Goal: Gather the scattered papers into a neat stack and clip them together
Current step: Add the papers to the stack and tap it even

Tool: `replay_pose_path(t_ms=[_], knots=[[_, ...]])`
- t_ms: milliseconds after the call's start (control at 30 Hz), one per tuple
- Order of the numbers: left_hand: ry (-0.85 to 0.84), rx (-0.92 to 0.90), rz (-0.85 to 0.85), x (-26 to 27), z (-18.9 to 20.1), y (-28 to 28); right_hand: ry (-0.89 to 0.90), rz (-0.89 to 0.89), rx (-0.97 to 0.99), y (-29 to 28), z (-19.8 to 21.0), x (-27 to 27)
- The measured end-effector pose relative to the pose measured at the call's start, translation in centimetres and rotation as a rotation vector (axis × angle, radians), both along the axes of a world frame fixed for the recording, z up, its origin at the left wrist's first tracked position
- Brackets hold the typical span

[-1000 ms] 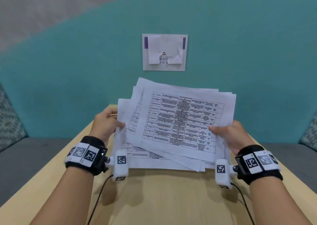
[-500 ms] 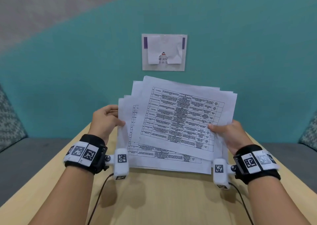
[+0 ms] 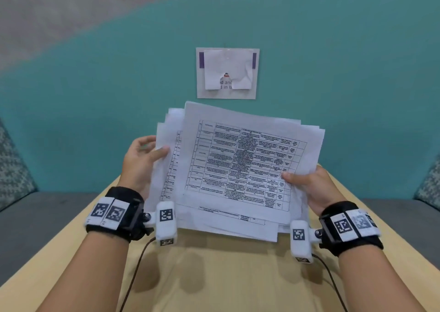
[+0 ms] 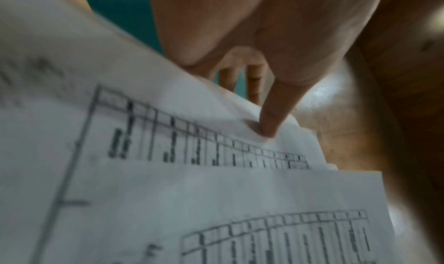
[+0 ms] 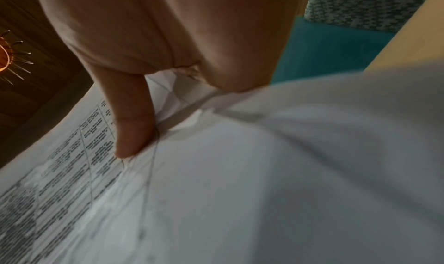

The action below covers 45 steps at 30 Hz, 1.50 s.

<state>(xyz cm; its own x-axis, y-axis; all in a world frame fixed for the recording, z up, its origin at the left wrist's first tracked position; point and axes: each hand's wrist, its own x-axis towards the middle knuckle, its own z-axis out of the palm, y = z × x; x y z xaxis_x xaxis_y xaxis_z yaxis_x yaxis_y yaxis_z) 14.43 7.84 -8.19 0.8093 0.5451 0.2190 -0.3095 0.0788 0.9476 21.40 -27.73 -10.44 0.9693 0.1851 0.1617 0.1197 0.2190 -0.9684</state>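
Your left hand (image 3: 140, 161) and right hand (image 3: 309, 187) each pinch a side edge of the white printed papers (image 3: 238, 166), lifted above the pale wooden counter (image 3: 214, 276). Gathered, yes, but edges are fanned (no clip in sight); squaring and clipping remain.

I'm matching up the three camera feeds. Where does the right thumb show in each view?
Head: right thumb at centre-right, pressed on the top sheet's right edge.
Left wrist: not in it; only the left hand's thumb shows.
Right wrist: left of centre, tip down on the sheet's margin.
Shared landmark: the printed table on the top sheet.
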Motion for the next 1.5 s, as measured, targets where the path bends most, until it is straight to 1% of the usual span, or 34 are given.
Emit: replay_pose_path(t_ms=[67,100,167,267,333,433,667,767,900,1000,1033,1067,1100,1167,1233,1267,1300,1333,1367,1433,1500], knots=[[0.148,0.032,-0.117,-0.3,0.1,-0.1,0.004,-0.002,0.02,-0.1,0.1,0.0],[0.19,0.052,-0.172,-0.5,0.1,-0.3,0.003,-0.004,0.017,-0.1,0.1,0.0],[0.214,0.087,-0.216,-0.9,0.5,-1.1,-0.007,-0.017,0.0,0.0,0.0,0.0],[0.157,0.158,-0.237,-1.2,0.6,-1.8,-0.031,-0.063,-0.004,0.2,-0.2,0.1],[0.127,0.205,-0.186,-1.1,0.5,-1.7,-0.061,-0.097,0.007,0.5,-0.1,0.1],[0.116,0.201,-0.092,-0.6,0.0,-1.5,-0.099,-0.14,0.015,1.0,0.1,0.3],[0.213,0.189,-0.131,-0.1,-1.3,-1.9,-0.058,-0.121,-0.12,1.1,-0.8,0.6],[0.217,0.183,-0.108,-0.2,-1.2,-2.0,-0.072,-0.121,-0.136,1.4,-0.5,0.3],[0.162,0.16,-0.059,0.1,-0.9,-2.3,-0.078,-0.166,-0.079,1.7,0.1,0.1],[0.138,0.181,0.095,0.5,-0.8,-2.4,-0.032,-0.2,0.02,2.1,0.9,0.0],[0.149,0.149,0.137,0.5,-0.7,-2.5,-0.001,-0.214,0.068,2.3,1.2,0.0],[0.166,0.084,0.144,0.5,-0.5,-2.7,0.029,-0.226,0.115,2.6,1.6,-0.2],[0.189,-0.013,0.107,0.2,0.0,-3.1,0.057,-0.234,0.153,2.8,1.9,-0.3],[0.231,-0.244,-0.058,-0.1,0.6,-4.1,0.093,-0.233,0.191,3.5,2.5,-0.9],[0.218,-0.427,-0.252,-0.6,1.2,-5.3,0.124,-0.214,0.219,4.7,2.8,-1.3],[0.187,-0.46,-0.325,-0.8,1.4,-5.9,0.136,-0.195,0.239,5.4,2.8,-1.6],[0.141,-0.459,-0.362,-0.9,1.7,-6.5,0.151,-0.171,0.266,6.1,2.7,-1.7],[0.099,-0.445,-0.362,-0.9,1.8,-7.1,0.166,-0.15,0.301,6.8,2.5,-1.8],[0.07,-0.433,-0.329,-1.0,1.9,-7.6,0.182,-0.136,0.326,7.4,2.2,-1.9],[0.017,-0.426,-0.176,-0.8,1.9,-8.3,0.205,-0.096,0.34,8.3,1.7,-2.0],[-0.046,-0.392,-0.014,-0.9,2.1,-8.4,0.212,-0.014,0.34,8.9,1.7,-2.5]])
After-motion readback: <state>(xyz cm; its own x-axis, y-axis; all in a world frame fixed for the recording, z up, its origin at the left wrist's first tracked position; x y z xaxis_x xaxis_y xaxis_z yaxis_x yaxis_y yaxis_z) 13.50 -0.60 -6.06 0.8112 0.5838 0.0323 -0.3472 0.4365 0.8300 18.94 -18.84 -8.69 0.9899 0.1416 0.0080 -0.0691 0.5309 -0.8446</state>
